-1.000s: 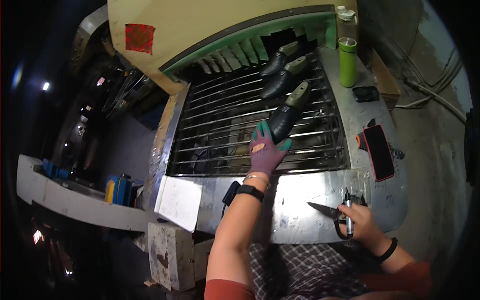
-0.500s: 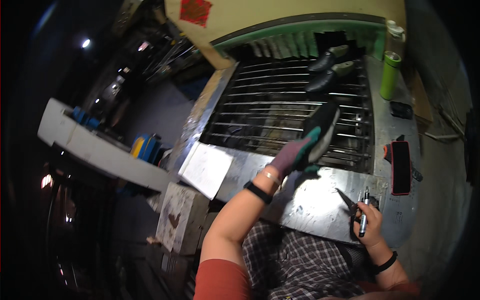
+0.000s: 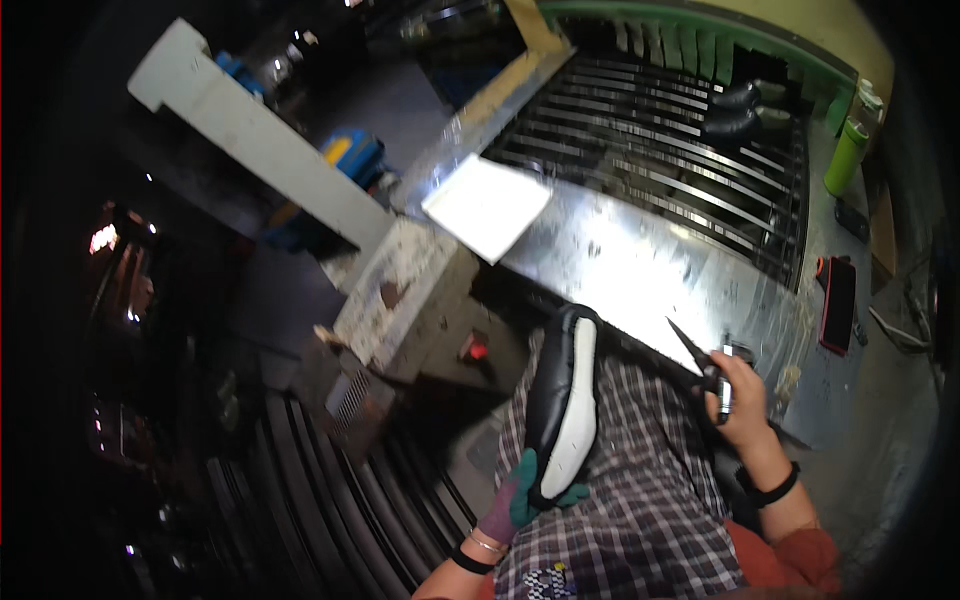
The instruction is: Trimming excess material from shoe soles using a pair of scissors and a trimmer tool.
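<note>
My left hand [image 3: 520, 500], in a purple and green glove, grips a black shoe with a white sole [image 3: 562, 400] by its heel end. The shoe lies sole up over my checked lap, toe pointing toward the metal bench [image 3: 640, 270]. My right hand [image 3: 738, 395] is bare, wears a dark wristband, and holds black scissors [image 3: 700, 360] with the blades pointing up and left, at the bench's front edge.
A barred metal rack [image 3: 660, 140] fills the bench's back, with two black shoes [image 3: 735, 110] at its far end. A white sheet [image 3: 487, 205] lies on the bench's left. A green bottle [image 3: 845, 155] and a dark phone in a red case [image 3: 838, 303] sit at the right.
My left hand has lifted the black shoe off the rack and carried it down to my lap, turning it sole up. The view has swung left and down. My right hand stays put.
</note>
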Demonstrator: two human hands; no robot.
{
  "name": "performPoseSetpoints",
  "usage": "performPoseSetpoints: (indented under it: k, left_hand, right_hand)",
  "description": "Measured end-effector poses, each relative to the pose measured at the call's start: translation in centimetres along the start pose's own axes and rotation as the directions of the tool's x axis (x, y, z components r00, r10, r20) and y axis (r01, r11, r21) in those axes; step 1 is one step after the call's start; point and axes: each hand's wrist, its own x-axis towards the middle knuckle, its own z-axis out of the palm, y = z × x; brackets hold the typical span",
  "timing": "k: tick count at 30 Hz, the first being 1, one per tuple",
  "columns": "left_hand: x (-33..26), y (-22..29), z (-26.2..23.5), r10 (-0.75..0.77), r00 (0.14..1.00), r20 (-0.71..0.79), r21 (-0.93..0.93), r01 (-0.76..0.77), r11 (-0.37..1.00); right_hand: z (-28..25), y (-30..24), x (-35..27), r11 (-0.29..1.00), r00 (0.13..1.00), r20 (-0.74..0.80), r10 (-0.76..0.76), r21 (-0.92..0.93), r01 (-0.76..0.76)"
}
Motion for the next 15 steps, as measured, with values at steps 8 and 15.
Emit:
performPoseSetpoints:
  k: [8,15]
  left_hand:
    - [-1.0,-4.1,-1.8,0.103,0.99,-0.093,-0.268,-0.125,0.955]
    - [-1.9,-4.9,-2.7,0.305,0.951,-0.053,-0.121,-0.309,0.943]
  right_hand:
    - [7.8,-9.7,-3.1,-0.034,0.552,0.809,0.202,0.569,-0.822]
    - [9.5,-11.3,-3.6,-0.058,0.414,0.897,0.156,0.427,-0.902]
